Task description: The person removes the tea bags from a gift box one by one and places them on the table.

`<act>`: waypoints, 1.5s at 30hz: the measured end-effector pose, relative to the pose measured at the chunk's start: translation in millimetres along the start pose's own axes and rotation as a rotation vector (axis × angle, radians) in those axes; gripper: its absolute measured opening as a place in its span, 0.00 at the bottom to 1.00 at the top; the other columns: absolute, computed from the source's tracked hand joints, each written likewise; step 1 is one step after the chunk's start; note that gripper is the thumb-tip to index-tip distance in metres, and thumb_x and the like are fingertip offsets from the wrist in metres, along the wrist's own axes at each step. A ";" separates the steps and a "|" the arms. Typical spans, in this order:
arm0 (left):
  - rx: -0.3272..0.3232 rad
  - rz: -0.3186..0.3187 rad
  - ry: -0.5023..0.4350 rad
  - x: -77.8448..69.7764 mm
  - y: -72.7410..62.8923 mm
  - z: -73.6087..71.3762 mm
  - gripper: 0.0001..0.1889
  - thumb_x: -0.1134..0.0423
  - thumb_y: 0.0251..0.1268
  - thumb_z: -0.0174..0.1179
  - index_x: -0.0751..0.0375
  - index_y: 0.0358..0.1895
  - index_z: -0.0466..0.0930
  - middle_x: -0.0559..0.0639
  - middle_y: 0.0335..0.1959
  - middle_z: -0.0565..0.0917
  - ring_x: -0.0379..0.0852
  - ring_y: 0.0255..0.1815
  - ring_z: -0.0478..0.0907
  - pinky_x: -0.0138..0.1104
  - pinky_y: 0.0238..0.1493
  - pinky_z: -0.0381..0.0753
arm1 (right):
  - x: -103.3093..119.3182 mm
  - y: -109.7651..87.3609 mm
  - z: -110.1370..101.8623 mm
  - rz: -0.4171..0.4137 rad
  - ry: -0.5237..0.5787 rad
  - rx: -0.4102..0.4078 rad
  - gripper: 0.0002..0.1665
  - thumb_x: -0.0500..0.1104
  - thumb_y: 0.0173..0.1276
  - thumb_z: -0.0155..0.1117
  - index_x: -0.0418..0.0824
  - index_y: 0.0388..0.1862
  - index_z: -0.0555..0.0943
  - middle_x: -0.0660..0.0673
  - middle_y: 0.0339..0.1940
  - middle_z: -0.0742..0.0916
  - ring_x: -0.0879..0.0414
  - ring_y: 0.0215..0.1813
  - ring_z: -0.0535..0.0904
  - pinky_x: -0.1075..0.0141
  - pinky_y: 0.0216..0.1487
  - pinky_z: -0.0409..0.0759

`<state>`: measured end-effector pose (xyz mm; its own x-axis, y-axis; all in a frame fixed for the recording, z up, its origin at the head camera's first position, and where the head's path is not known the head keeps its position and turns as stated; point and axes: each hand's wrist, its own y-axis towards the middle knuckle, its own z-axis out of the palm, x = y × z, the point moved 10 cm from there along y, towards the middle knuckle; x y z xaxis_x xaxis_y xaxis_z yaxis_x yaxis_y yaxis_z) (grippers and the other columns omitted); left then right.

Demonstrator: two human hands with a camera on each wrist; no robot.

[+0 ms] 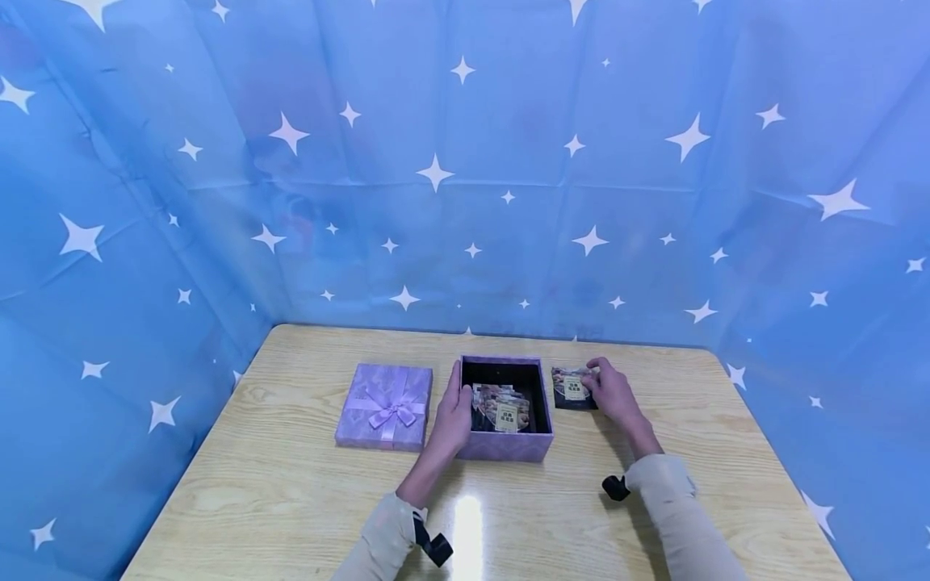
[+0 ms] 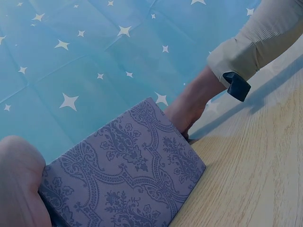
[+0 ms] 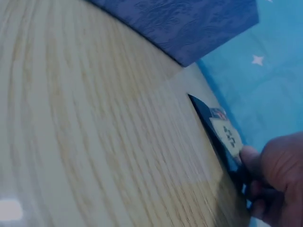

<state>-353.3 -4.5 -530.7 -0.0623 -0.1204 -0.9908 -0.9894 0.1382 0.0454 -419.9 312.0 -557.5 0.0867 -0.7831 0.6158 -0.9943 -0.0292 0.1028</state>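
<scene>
A purple patterned gift box [image 1: 508,446] stands without its lid on the table, several dark food packets [image 1: 506,415] with pale labels inside. At its left wall is my left hand [image 1: 455,411], gripping the side with the thumb at the rim; the left wrist view shows the box's patterned front [image 2: 128,170] beside that hand [image 2: 21,184]. To the right of the box lies another dark packet [image 1: 570,389] with a cream label. My right hand [image 1: 612,391] pinches this packet's right edge, thumb on top, as the right wrist view shows [image 3: 279,177]. Its lower fingers are partly hidden.
The purple lid [image 1: 385,403], tied with a ribbon bow, lies left of the box. All of it is on a light wooden table [image 1: 276,500]. A blue curtain [image 1: 501,218] with white stars hangs behind the table and along its sides.
</scene>
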 end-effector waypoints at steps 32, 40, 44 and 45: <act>-0.006 0.003 -0.021 0.8 5.0 -1.0 0.32 0.61 0.88 0.36 0.54 0.87 0.38 0.57 0.87 0.44 0.55 0.85 0.43 0.51 0.83 0.46 | 20.1 -5.9 -1.5 0.069 -0.081 -0.101 0.13 0.38 0.84 0.49 0.26 0.53 0.69 0.26 0.53 0.71 0.34 0.53 0.69 0.43 0.49 0.75; -0.003 0.007 -0.023 1.2 5.4 -0.5 0.31 0.61 0.89 0.35 0.54 0.87 0.37 0.56 0.87 0.43 0.55 0.86 0.43 0.52 0.83 0.46 | 88.1 -16.9 -16.5 -0.205 0.023 -0.251 0.08 0.31 0.81 0.52 0.26 0.48 0.78 0.32 0.44 0.81 0.38 0.48 0.76 0.47 0.50 0.76; -0.007 0.011 -0.020 2.7 5.2 -0.9 0.31 0.60 0.89 0.35 0.54 0.87 0.38 0.56 0.87 0.44 0.57 0.86 0.43 0.54 0.83 0.46 | 127.5 -26.3 -20.0 -0.322 0.099 -0.281 0.04 0.31 0.77 0.60 0.31 0.43 0.81 0.39 0.38 0.82 0.49 0.40 0.77 0.60 0.40 0.76; -0.009 0.012 -0.019 3.0 5.2 -1.0 0.31 0.60 0.89 0.35 0.54 0.87 0.38 0.57 0.87 0.45 0.58 0.85 0.43 0.54 0.83 0.46 | 136.7 -28.8 -19.4 -0.345 0.112 -0.275 0.03 0.32 0.77 0.61 0.33 0.43 0.82 0.41 0.37 0.82 0.52 0.39 0.76 0.63 0.39 0.76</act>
<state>-358.8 -5.1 -533.3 -0.0721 -0.1001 -0.9924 -0.9896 0.1310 0.0587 -378.2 217.8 -461.1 0.4317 -0.6839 0.5881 -0.8535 -0.0987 0.5117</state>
